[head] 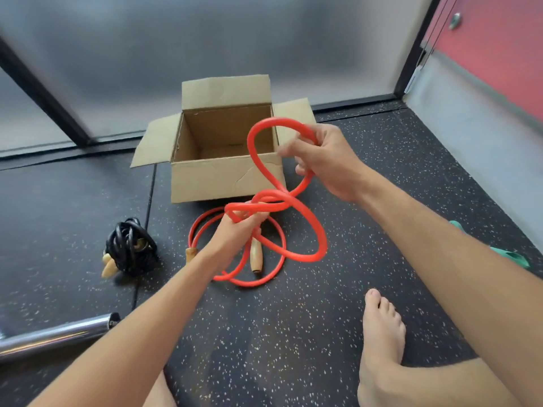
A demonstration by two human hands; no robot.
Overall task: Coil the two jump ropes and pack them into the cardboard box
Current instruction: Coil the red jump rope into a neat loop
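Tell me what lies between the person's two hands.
In the head view, loops of the red jump rope stretch from the left hand up to the right hand, crossing in front of the cardboard box.

Red-orange rope (316,230), tan handles; black rope (129,245) at left; brown cardboard box (217,180); floor (264,333) black, white-speckled.

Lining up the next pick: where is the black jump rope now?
In the head view, the black jump rope lies bundled on the floor at left, nearer than the cardboard box and left of the left hand gripping the red rope.
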